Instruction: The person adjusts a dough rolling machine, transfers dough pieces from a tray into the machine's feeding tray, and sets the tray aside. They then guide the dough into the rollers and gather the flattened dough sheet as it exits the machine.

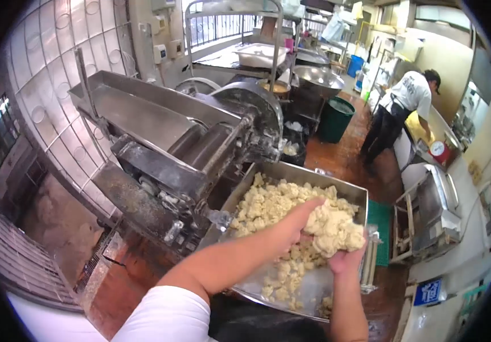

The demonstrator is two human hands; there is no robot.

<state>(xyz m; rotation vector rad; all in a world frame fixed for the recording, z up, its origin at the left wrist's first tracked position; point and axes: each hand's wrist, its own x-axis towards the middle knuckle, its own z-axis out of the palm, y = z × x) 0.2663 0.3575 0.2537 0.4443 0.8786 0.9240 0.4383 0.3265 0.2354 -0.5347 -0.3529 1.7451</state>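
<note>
A big lump of crumbly, pale yellow dough is held up between my two hands. My left hand presses on its left side, fingers partly hidden behind it. From below and the right, my right hand supports the same lump. Beneath them is a square metal tray, its bare bottom showing near me. More loose dough pieces are heaped over the tray's far and left parts.
Left of the tray stands a roller machine with a long metal trough. A green bin and a large metal bowl are beyond. At the right, a person bends over a counter near a red scale.
</note>
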